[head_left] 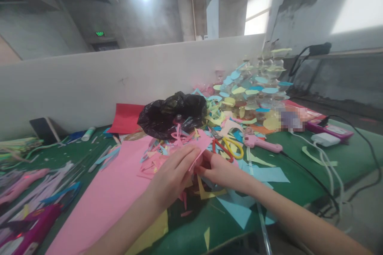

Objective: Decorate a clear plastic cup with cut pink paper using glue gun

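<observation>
Both hands meet over a heap of paper scraps in the middle of the head view. Between them is a folded piece of pink paper [201,144]. My left hand [173,173] is closed on its left side, fingers pressed together. From the right, my right hand [220,171] pinches the lower edge; some of its fingertips are hidden behind the paper. Just beyond my right hand lie scissors [232,146] with red and yellow handles. A large pink sheet [103,197] spreads on the table left of and beneath my left forearm.
A black plastic bag [172,109] stands open behind the scraps. A pink glue gun [263,143] with a cord lies to the right. Clear bottles with coloured paper pieces [254,89] are stacked at back right. Another pink glue gun [24,185] lies on the green table [354,155] at left.
</observation>
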A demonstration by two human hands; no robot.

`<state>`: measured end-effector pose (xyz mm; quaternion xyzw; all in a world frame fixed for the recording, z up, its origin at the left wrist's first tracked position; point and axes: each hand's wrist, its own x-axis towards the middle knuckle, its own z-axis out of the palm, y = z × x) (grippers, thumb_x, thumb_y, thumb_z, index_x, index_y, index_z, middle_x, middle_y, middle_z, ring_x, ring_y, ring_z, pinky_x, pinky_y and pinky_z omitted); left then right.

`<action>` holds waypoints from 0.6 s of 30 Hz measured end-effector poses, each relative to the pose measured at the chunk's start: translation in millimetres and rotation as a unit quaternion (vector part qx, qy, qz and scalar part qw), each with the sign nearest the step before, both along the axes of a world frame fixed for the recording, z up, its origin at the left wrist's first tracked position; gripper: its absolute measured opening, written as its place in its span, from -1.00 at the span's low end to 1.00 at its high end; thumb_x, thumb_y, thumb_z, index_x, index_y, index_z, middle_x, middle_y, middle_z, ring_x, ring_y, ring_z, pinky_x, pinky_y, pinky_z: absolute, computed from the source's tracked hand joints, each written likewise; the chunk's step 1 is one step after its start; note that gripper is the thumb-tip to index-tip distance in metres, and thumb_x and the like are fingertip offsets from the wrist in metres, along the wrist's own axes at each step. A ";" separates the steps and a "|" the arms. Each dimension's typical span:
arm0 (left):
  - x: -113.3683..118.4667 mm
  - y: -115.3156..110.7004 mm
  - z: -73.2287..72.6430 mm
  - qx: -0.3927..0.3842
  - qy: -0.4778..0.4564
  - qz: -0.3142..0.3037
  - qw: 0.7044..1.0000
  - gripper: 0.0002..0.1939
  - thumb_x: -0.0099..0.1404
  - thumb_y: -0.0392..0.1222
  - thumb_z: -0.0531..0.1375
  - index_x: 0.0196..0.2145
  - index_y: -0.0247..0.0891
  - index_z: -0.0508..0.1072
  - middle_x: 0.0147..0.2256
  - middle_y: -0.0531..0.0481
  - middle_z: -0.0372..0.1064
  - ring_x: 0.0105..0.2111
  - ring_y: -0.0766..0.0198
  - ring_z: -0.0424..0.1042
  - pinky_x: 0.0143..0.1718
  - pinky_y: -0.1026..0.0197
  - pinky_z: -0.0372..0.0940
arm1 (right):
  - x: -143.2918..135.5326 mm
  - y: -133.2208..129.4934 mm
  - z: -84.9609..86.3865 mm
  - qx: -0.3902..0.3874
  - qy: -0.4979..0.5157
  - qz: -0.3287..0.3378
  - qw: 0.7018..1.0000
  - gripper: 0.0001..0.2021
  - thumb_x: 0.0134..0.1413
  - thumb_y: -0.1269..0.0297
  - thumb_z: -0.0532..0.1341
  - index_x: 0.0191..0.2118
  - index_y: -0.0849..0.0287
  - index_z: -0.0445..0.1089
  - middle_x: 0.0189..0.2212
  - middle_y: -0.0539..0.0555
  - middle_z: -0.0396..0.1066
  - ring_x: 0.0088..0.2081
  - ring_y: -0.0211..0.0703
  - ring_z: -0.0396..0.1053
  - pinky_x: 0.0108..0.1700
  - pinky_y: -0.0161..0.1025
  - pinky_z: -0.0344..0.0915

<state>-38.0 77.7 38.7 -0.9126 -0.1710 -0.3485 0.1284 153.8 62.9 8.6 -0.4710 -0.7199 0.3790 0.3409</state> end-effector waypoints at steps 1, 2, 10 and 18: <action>0.7 0.1 -0.8 -0.003 0.000 -0.002 1.000 -0.54 0.41 -0.41 0.01 0.23 -0.25 0.21 0.06 -0.21 0.44 0.13 0.14 0.40 0.11 0.06 0.38 | -0.1 0.0 -0.5 0.000 0.004 0.002 1.000 -0.78 0.21 0.18 0.19 -0.07 0.13 0.32 -0.35 0.00 0.46 -0.33 -0.16 0.38 -0.25 -0.25 0.32; 1.3 0.2 -1.4 -0.008 0.002 -0.003 1.000 -0.56 0.42 -0.38 0.01 0.23 -0.24 0.22 0.06 -0.21 0.44 0.12 0.13 0.40 0.11 0.05 0.39 | -0.2 -0.2 -0.7 0.001 0.008 0.004 1.000 -0.77 0.21 0.19 0.19 -0.06 0.13 0.32 -0.35 0.01 0.46 -0.32 -0.15 0.39 -0.22 -0.24 0.33; 1.3 -1.2 -4.6 -0.029 0.009 -0.004 1.000 -0.49 0.43 -0.36 -0.03 0.30 -0.19 0.14 0.08 -0.21 0.42 0.13 0.12 0.39 0.12 0.06 0.38 | 0.9 -1.6 0.9 -0.005 0.042 0.014 0.999 -0.75 0.21 0.21 0.18 -0.02 0.12 0.34 -0.38 -0.01 0.44 -0.23 -0.08 0.42 -0.10 -0.15 0.36; -1.9 0.3 -7.3 -0.021 0.020 0.003 1.000 -0.44 0.43 -0.37 -0.02 0.34 -0.17 0.07 0.11 -0.21 0.40 0.16 0.11 0.37 0.14 0.05 0.35 | 1.9 -3.1 3.4 -0.005 0.045 0.023 0.999 -0.72 0.25 0.16 0.15 0.02 0.14 0.33 -0.30 0.02 0.47 -0.20 -0.08 0.42 -0.03 -0.12 0.35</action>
